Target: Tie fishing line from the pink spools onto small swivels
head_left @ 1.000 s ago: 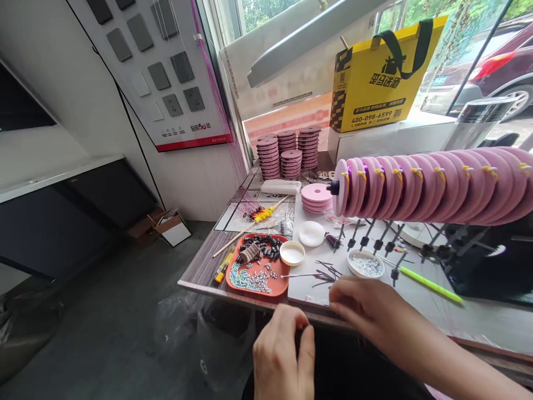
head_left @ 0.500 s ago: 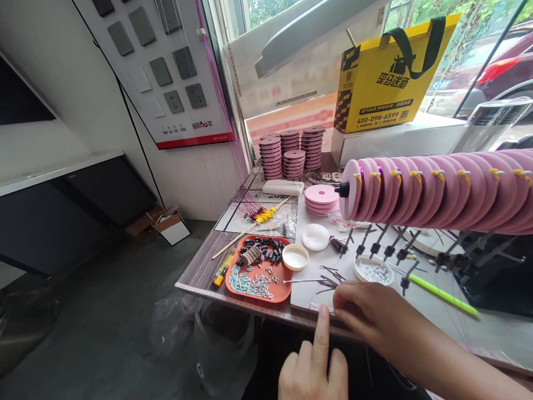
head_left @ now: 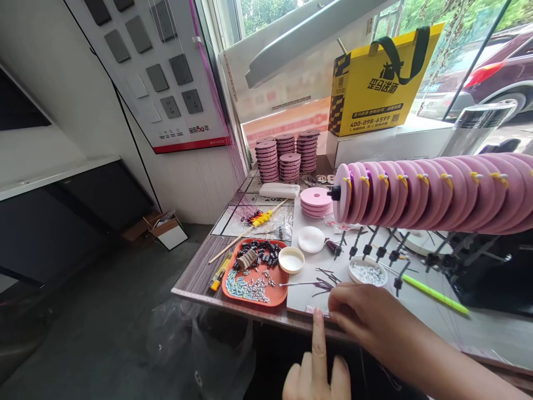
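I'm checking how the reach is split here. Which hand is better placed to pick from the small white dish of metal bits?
Probably the right hand: it rests on the table edge just in front of the white dish. The left hand sits lower, off the table, index finger pointing up at the edge.

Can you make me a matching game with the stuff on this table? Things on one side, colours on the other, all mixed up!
Things:
1. tray
2. bag
3. discs on the rod
4. stick near the right hand

Colours:
A. pink
B. green
C. orange
D. yellow

Pairs: 1-C, 2-D, 3-A, 4-B
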### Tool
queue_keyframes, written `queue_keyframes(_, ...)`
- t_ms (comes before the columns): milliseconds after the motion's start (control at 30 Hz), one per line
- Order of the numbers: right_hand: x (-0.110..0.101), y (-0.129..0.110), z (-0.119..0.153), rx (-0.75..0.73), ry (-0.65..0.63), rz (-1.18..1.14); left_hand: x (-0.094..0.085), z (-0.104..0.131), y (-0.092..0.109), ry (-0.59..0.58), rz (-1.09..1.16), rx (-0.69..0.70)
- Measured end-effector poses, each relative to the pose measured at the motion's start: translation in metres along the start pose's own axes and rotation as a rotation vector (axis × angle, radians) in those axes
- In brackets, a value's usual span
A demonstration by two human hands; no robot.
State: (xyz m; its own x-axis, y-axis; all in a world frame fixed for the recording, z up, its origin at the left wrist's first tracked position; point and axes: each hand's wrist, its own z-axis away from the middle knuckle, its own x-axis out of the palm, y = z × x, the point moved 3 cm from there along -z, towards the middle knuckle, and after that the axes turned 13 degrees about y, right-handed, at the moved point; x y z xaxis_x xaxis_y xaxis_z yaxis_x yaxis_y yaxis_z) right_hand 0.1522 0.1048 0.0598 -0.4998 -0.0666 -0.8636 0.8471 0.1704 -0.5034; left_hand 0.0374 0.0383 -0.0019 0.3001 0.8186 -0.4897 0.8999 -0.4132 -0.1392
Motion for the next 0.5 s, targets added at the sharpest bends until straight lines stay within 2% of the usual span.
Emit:
queue_keyframes(267,0.001,-0.001,0.002,-0.055,0.000,0.059,0.002,0.001,0.000,0.018,-0.034,0.051)
queue_keyframes(367,-0.008,0.003,0.004,-0.084,-0.015,0.121,0.002,-0.001,0.000,-0.001,-0.084,0.124)
queue_keyframes(500,-0.025,0.022,0.010,-0.077,-0.028,0.238,0.002,-0.002,0.000,-0.057,-0.084,0.158)
